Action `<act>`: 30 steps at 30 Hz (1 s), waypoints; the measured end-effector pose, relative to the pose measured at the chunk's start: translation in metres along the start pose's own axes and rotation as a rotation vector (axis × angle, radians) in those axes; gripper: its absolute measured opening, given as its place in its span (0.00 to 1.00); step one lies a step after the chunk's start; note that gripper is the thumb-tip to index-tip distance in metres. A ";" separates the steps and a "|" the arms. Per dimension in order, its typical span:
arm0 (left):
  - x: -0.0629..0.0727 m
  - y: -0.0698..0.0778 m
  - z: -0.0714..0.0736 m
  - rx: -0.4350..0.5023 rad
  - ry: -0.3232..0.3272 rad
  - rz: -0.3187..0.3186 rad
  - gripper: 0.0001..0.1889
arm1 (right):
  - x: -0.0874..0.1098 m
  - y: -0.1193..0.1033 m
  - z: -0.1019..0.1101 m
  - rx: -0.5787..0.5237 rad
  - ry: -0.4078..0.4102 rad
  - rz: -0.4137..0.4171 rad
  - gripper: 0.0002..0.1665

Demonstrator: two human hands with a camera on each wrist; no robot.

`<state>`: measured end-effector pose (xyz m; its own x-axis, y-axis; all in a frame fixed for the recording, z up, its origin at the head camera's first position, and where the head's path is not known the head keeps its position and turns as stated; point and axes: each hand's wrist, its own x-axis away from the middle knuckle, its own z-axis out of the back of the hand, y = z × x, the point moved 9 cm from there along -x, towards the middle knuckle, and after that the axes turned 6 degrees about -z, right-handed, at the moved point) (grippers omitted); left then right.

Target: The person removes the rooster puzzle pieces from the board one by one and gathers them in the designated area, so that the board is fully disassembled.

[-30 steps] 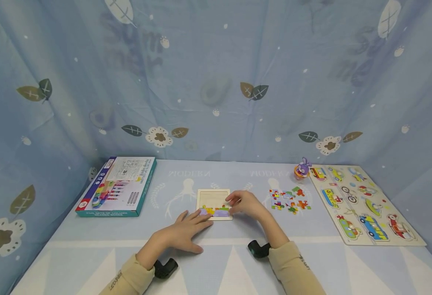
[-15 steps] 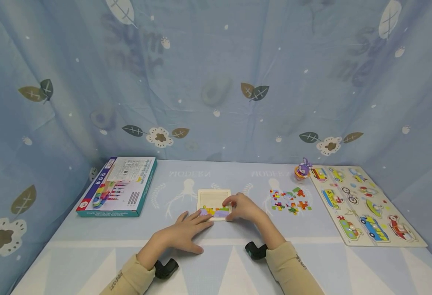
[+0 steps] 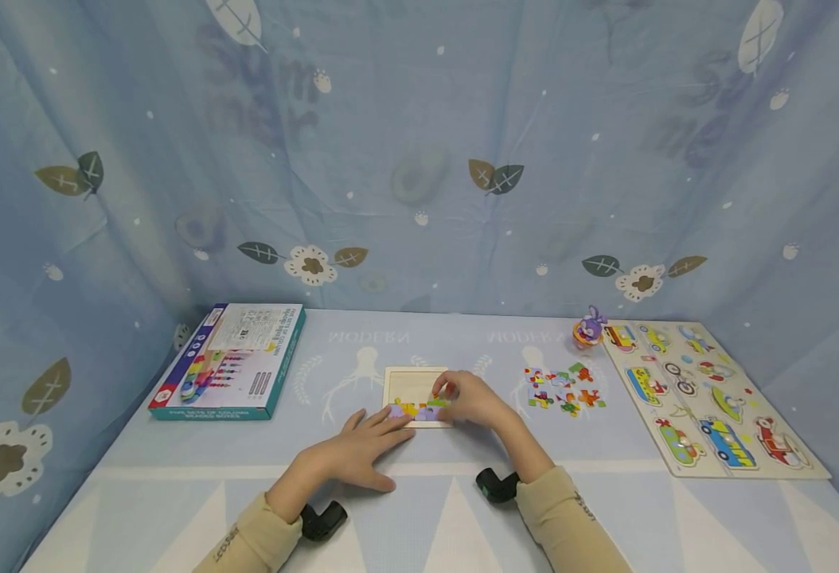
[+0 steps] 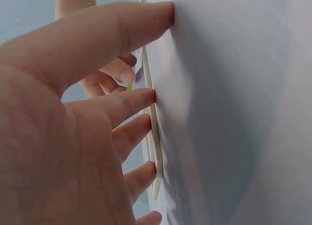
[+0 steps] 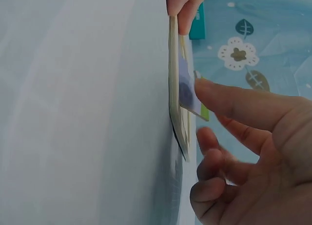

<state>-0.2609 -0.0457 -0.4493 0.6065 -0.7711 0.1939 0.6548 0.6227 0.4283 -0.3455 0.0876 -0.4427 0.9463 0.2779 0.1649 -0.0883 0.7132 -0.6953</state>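
Observation:
A small wooden puzzle tray (image 3: 415, 370) lies on the table in front of the person, with joined purple, yellow and green pieces along its near side. The left hand (image 3: 353, 457) rests flat, its straight fingertips on the tray's near left edge; the left wrist view shows them along the wooden rim (image 4: 155, 130). Over the tray's right side, the right hand (image 3: 473, 400) pinches a purple and green puzzle piece (image 5: 187, 86). That piece is tilted up out of the tray, the thumb on its near face; the fingertips behind it are partly hidden.
Several loose puzzle pieces (image 3: 563, 390) lie right of the tray. Beyond them are a board with vehicle shapes (image 3: 684, 430) and a small purple toy figure (image 3: 588, 329). A flat toy box (image 3: 247, 366) lies at the left. A patterned curtain (image 3: 419, 199) hangs behind the table.
The right hand has moved slightly left over the tray's right side, and a piece there has been tipped up in its fingers. The left hand has stayed in place.

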 end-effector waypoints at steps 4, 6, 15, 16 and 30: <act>-0.001 0.000 -0.001 0.001 -0.003 0.001 0.39 | 0.001 -0.002 0.000 -0.076 -0.022 0.015 0.14; -0.001 0.000 -0.001 0.002 -0.004 0.002 0.39 | 0.001 -0.002 0.001 -0.105 -0.027 0.019 0.13; -0.001 -0.001 -0.001 -0.003 -0.006 0.007 0.39 | 0.004 0.006 0.015 -0.167 0.016 -0.010 0.11; -0.001 -0.001 0.000 -0.003 -0.006 0.009 0.39 | 0.004 0.008 0.016 -0.166 0.015 -0.014 0.11; -0.001 -0.002 -0.002 0.013 -0.003 0.012 0.39 | 0.014 0.029 0.037 -0.175 0.054 -0.047 0.12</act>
<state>-0.2622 -0.0465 -0.4518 0.6131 -0.7639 0.2015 0.6415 0.6302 0.4373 -0.3459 0.1356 -0.4345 0.9639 0.2084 0.1656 0.0075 0.6005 -0.7996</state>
